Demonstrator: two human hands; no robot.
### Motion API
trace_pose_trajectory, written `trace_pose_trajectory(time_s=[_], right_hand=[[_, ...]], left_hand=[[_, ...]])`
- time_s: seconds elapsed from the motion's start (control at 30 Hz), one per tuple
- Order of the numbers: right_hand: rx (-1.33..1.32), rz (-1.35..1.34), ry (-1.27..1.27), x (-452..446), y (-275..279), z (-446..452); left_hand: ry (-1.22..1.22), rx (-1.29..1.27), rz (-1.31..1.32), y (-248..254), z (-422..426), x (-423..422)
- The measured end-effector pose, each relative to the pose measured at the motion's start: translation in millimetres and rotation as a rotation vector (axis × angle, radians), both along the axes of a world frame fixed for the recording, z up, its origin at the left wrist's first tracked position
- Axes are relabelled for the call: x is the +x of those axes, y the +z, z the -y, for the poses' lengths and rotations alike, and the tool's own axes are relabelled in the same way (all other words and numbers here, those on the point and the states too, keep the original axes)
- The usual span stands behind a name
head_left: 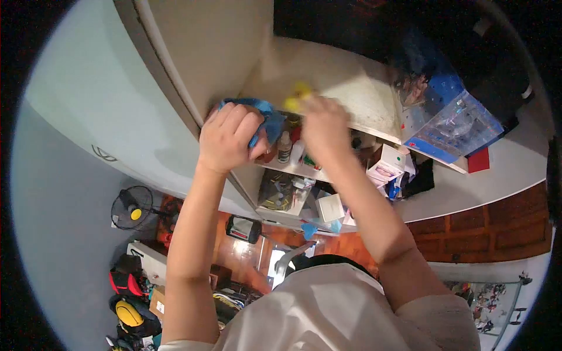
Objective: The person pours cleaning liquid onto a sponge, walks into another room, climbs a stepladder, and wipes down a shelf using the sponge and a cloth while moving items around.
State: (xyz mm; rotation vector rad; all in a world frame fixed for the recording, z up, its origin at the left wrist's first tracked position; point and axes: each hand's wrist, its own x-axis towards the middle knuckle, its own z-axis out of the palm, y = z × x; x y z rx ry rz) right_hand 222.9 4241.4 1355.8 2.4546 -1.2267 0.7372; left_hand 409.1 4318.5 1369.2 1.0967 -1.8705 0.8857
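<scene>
My left hand (230,137) is closed around a blue cloth (271,121), which bunches out past the fingers on the right, at the left side of a shelf. My right hand (325,128) is raised over the same shelf and smeared by motion. At its fingertips is a small yellow object (298,96), too blurred to name, that appears pinched there. Below and between the hands, a small bottle with a white cap (284,147) stands among other small items on a lower shelf.
The upper shelf board (363,96) runs behind my hands. To the right are a clear and blue plastic box (453,131) and a white box (386,164). A lower compartment holds a clear bin (281,193). A pale door panel (105,105) borders the left; a fan (133,209) stands beyond.
</scene>
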Motion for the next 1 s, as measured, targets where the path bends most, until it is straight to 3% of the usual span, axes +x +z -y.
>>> trace_pose_trajectory(time_s=[0.07,0.13,0.17,0.2,0.33,0.4,0.43,0.5,0.57,0.6,0.67,0.7,0.73,0.77,0.8,0.83,0.93,1.0], right_hand=[[-0.062,0.128,0.205,-3.0,-4.9,0.1],[0.121,0.107,0.012,-38.7,-7.4,45.0],[0.244,0.057,-0.219,-57.7,-0.9,81.0],[0.278,-0.106,-0.364,-74.8,18.2,111.4],[0.35,0.072,-0.492,-18.4,15.9,144.5],[0.332,-0.408,-0.209,22.3,31.2,78.3],[0.329,-0.407,-0.209,11.6,16.7,85.9],[0.111,0.025,-0.037,-43.7,-23.8,110.8],[0.217,-0.059,-0.294,-87.9,9.8,145.5],[0.205,-0.062,-0.285,-78.6,14.3,155.9],[0.258,0.009,-0.416,-52.0,4.3,174.1],[0.359,-0.032,-0.364,-25.1,-17.0,196.3],[-0.114,0.073,0.061,7.7,-38.7,180.0],[0.137,0.143,0.288,35.7,-21.3,129.5],[0.144,-0.102,0.382,56.3,-18.6,98.9],[0.202,-0.01,0.378,49.4,-14.2,72.8],[0.201,-0.054,0.334,37.4,-8.4,156.4],[0.053,-0.143,0.101,43.6,11.0,211.4]], left_hand=[[-0.001,0.024,0.007,-0.3,1.2,1.7],[-0.049,0.024,0.01,-1.4,1.0,3.2],[-0.045,0.026,0.012,-2.4,0.2,4.2],[-0.044,0.028,0.016,-2.7,0.3,3.5],[-0.002,-0.008,0.036,3.0,0.1,0.9],[-0.014,-0.011,0.023,0.7,-0.2,1.2],[-0.029,-0.008,0.016,0.4,0.6,2.5],[-0.04,0.018,0.021,-0.1,-1.7,2.4],[-0.038,0.026,0.03,2.4,-1.9,4.3],[-0.026,0.03,0.032,2.0,-1.0,3.6],[-0.013,0.033,0.04,0.2,0.4,2.8],[-0.019,0.044,0.038,-1.5,0.4,2.5],[-0.021,0.052,0.039,-1.5,0.9,3.5],[-0.009,0.052,0.055,-1.0,0.3,3.8],[0.002,0.045,0.057,-1.1,0.8,3.9],[-0.029,0.032,0.048,-1.3,1.7,4.0],[-0.038,0.035,0.041,1.1,0.6,5.4],[-0.054,0.098,0.073,2.2,-2.8,5.3]])
